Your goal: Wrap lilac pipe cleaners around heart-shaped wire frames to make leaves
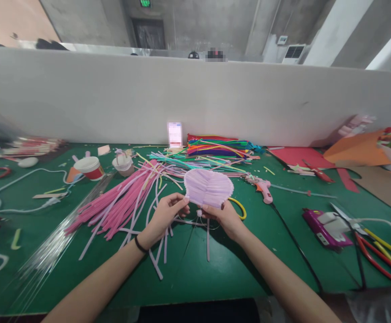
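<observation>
Between my two hands is a lilac petal shape made of pipe cleaners [208, 186], fan-like with a ridged face and a fuzzy edge. My left hand [170, 211] pinches its lower left edge between thumb and fingers. At the lower right edge, my right hand [225, 217] grips it with the thumb in front. A small lilac knob [199, 213] with thin wire hangs below the petal, between the hands. Loose lilac pipe cleaners [164, 246] lie on the table under my left hand. A yellow scissor handle [239, 208] shows partly behind my right hand.
Pink pipe cleaners [124, 197] lie left, beside clear thin rods [60, 237]. Multicoloured bundles [218, 146] and a phone [174, 134] are at the back. A pink glue gun [264, 188], a purple power strip [326, 229] and large scissors [380, 255] occupy the right. A paper cup [90, 168] stands left.
</observation>
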A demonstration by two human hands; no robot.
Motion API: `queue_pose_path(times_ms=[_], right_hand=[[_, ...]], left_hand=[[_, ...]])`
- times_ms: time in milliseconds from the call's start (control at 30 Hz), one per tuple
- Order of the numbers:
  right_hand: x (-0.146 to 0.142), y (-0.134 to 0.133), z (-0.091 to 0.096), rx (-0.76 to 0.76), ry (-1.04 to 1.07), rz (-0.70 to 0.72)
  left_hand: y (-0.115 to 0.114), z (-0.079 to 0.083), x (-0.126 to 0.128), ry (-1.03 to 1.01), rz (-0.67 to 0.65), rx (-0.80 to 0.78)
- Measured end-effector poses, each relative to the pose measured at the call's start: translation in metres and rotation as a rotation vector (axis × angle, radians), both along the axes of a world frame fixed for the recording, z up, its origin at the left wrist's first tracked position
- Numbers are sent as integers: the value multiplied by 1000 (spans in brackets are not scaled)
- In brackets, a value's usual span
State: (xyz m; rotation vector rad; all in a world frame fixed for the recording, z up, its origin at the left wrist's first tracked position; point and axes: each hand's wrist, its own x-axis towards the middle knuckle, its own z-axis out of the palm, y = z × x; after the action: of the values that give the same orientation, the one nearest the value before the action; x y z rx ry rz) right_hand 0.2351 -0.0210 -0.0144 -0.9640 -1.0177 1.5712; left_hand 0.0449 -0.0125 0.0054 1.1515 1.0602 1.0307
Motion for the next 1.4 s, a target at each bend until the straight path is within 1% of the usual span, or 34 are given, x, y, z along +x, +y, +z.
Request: queue_pose_path(times_ms=[267,400,767,833,933,1033,1133,1200,1300,1400], right_hand=[[-1,-1,0,3,-16,-31],[-1,-1,0,10,-5,-19],[-3,-2,1,16,-36,12],[-4,-1,0,3,-25,7],[-3,0,-1,-36,56,1],[-1,2,-1,-53,132,27],[0,3,-1,-51,160,49],[0,3,-1,-44,141,43],[-1,0,-1,18,72,32],[-1,-2,-1,67,21,38]], left_hand=[[3,1,-1,12,41,4],[5,0,-3,51,46,21],[5,1,-2,123,100,118],[5,0,-2,119,94,105],[7,-2,-4,108,80,84],[8,-3,-5,97,87,90],[8,-4,-5,75,88,101],[7,-3,-5,49,95,103],[7,-3,-5,17,95,76],[7,-4,-5,-33,34,-15]])
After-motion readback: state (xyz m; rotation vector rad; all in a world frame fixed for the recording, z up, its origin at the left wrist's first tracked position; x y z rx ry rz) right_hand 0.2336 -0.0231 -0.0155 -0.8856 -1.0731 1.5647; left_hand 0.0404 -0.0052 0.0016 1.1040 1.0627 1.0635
